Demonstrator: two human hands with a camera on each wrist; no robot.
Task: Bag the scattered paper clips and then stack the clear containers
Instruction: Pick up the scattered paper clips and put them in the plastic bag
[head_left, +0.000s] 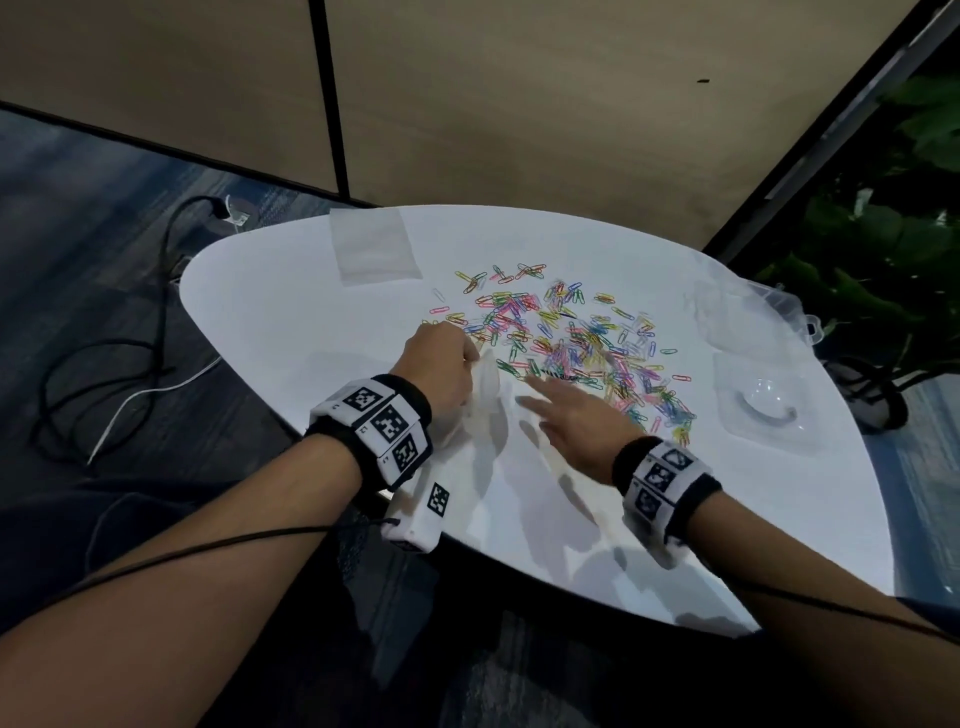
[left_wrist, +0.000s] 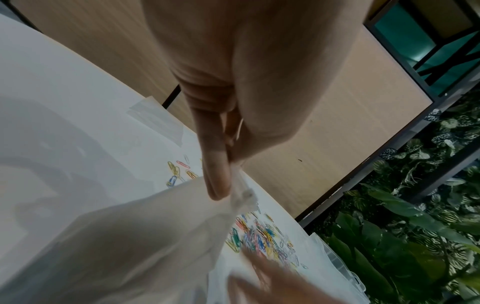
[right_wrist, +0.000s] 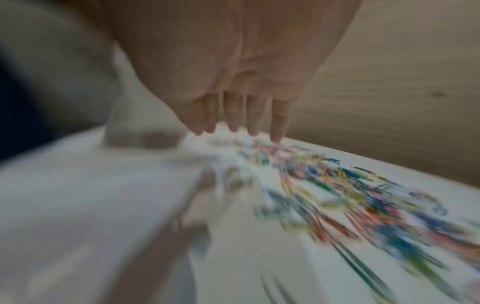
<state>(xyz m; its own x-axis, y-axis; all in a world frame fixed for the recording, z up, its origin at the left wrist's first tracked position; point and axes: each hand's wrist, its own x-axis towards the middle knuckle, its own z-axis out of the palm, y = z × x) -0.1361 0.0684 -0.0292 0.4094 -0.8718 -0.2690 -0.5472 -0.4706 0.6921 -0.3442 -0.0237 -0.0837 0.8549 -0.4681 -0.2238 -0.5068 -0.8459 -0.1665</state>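
Several coloured paper clips (head_left: 566, 338) lie scattered over the middle of the white table (head_left: 270, 322); they also show as paper clips (left_wrist: 262, 236) in the left wrist view and as blurred paper clips (right_wrist: 350, 189) in the right wrist view. My left hand (head_left: 441, 364) pinches the rim of a clear plastic bag (head_left: 480, 410), seen close up as the bag (left_wrist: 145, 242) hanging from thumb and finger. My right hand (head_left: 566, 415) is beside the bag's mouth, at the near edge of the clips, with straight spread fingers (right_wrist: 254, 123). Two clear containers sit at the right: one container (head_left: 763, 410) nearer, another container (head_left: 748, 306) farther back.
A second flat clear bag (head_left: 374, 244) lies at the table's far left edge. Black cables (head_left: 104, 364) run over the floor to the left. Wooden wall panels (head_left: 519, 104) stand behind the table, and green plants (head_left: 883, 249) to the right.
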